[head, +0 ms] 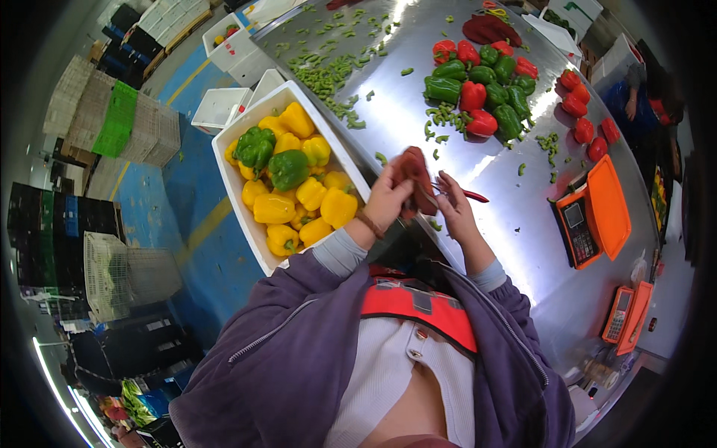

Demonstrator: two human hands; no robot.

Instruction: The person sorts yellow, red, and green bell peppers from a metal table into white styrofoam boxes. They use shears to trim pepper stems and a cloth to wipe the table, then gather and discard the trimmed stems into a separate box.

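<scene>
My left hand (386, 193) grips a reddish-brown cloth (417, 173) just above the near edge of the steel table. On the cloth's right side, my right hand (456, 207) pinches its edge between thumb and fingers. A tool with a red handle (476, 196) shows behind the right fingers, with a bit of metal near the cloth; whether it is held or lies on the table cannot be told. To the left stands a white foam box (238, 196) of yellow bell peppers (274, 209), with a few green bell peppers (288, 169) on top.
On the steel table (403, 106) lie green and red bell peppers (496, 95), scattered green pepper pieces (322, 73), and another dark red cloth (490, 29). Orange scales (582, 224) stand at right. Another person's arm (632, 103) appears across the table. Crates (120, 120) stack at left.
</scene>
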